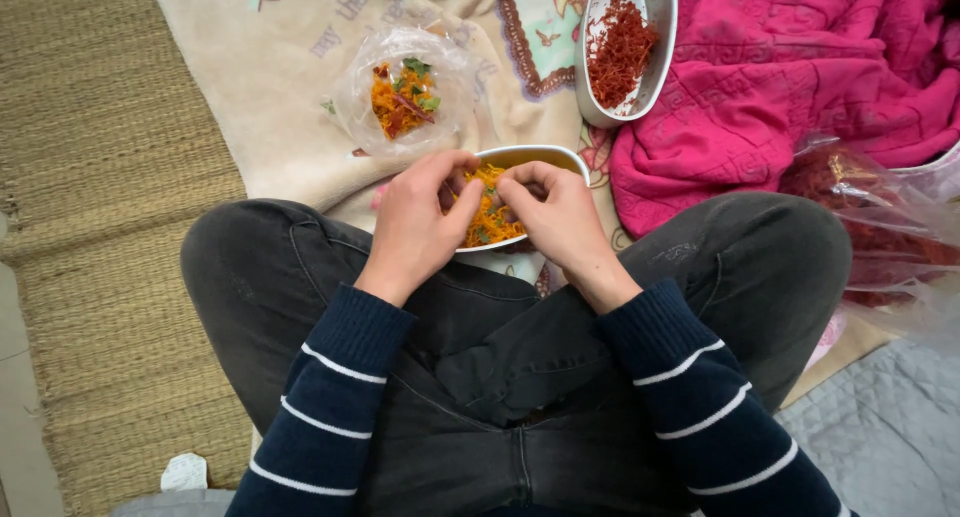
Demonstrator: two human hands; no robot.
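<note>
Left hand and right hand: fingertips pinched on orange strands over small oval tray. Tray perched on knees; tipping likely spills strands onto blanket.

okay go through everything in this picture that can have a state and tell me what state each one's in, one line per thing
left hand: fingers pinched over the orange strands
right hand: fingers pinched, meeting the left
near oval dish: holds orange strands, partly hidden by hands
far oval dish: partly filled with red threads
clear plastic sheet: spread flat, small pile of orange, red and green scraps
plastic bag: crumpled, red material inside
pink blanket: bunched up
</note>
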